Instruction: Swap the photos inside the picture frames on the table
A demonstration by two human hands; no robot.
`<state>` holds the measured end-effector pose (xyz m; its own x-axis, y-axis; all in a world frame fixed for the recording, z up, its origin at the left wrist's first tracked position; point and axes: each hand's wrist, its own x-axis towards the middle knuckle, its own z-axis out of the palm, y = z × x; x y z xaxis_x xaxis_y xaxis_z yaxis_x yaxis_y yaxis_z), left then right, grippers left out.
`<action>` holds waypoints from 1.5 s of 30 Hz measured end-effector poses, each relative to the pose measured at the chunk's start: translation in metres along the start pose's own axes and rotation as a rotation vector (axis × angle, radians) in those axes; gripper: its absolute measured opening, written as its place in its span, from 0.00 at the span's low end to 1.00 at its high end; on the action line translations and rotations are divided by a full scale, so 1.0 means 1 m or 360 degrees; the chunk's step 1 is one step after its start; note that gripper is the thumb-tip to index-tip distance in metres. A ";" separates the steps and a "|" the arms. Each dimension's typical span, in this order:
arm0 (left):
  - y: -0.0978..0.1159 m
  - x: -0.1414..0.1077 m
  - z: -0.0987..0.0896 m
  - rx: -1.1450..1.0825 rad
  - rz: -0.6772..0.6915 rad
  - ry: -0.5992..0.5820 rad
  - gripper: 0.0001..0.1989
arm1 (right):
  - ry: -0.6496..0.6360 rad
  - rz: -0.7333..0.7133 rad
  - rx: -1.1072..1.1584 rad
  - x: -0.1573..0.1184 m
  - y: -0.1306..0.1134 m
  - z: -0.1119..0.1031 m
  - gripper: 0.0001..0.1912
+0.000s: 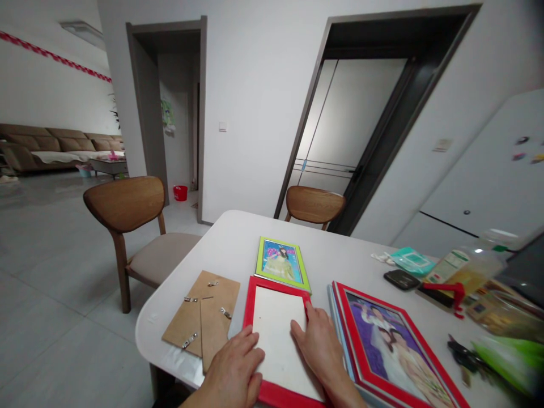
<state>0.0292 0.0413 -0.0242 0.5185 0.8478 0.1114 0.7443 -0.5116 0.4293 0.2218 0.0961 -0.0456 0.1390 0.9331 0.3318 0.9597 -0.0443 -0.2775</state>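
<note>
A red picture frame (pixel 278 392) lies on the table in front of me, with a plain white sheet (pixel 278 334) filling its opening. My left hand (pixel 235 365) rests on the frame's left side, its bent fingertips touching the rim and the sheet's edge. On the opposite side, my right hand (pixel 318 340) lies over the right rim with its thumb spread onto the sheet. Brown backing boards (pixel 204 311) with metal clips overlap to the left. Just beyond the red frame lies a green picture frame (pixel 282 262) holding a portrait.
A stack of frames topped by a red-framed wedding photo (pixel 393 345) lies right of my hands. Farther right are a black case (pixel 402 279), an oil bottle (pixel 467 269), a teal packet (pixel 412 260) and a green bag (pixel 510 362). Wooden chairs (pixel 127 204) stand around the white table (pixel 340 249).
</note>
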 end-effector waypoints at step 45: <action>-0.005 0.015 0.010 -0.0093 0.0117 0.0036 0.15 | -0.0002 -0.0620 0.0340 -0.063 0.031 0.004 0.18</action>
<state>0.0373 0.0546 -0.0330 0.5604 0.8117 0.1644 0.6786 -0.5639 0.4707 0.2418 0.0374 -0.0787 -0.2235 0.8659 0.4475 0.8685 0.3854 -0.3119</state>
